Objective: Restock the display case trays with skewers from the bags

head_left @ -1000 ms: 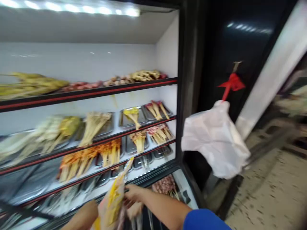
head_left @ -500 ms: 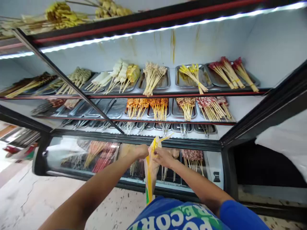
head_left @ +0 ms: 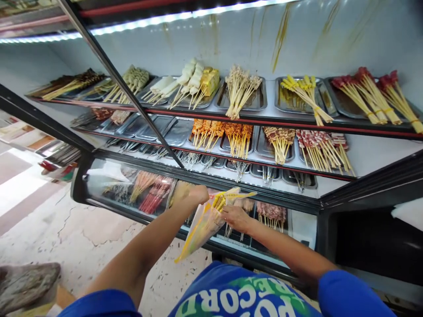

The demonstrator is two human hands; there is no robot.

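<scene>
In front of my body hangs a clear plastic bag (head_left: 202, 228) with yellow edging, tilted so its lower end points left. My left hand (head_left: 197, 194) is closed on the bag's upper left edge. At the right side of the mouth, my right hand (head_left: 236, 218) pinches the plastic with bent fingers. Yellow sticks (head_left: 219, 201), apparently a bunch of skewers, show in the bag's mouth between both hands. Their lower part is blurred behind the plastic. Both hands are over the curved glass front of a display case (head_left: 155, 223).
On the upper shelf, metal trays (head_left: 261, 100) hold pale skewers (head_left: 240, 90), yellow skewers (head_left: 306, 94) and red-tipped skewers (head_left: 366, 94). Orange meat skewers (head_left: 238, 136) lie one shelf lower. A slanted metal bar (head_left: 122, 83) crosses the case at left. Cracked floor (head_left: 109, 229) lies below.
The bag has swung from hanging nearly straight down to slanting leftward, and its mouth is spread wider, showing more yellow sticks. My view has shifted, with the shelves appearing closer.
</scene>
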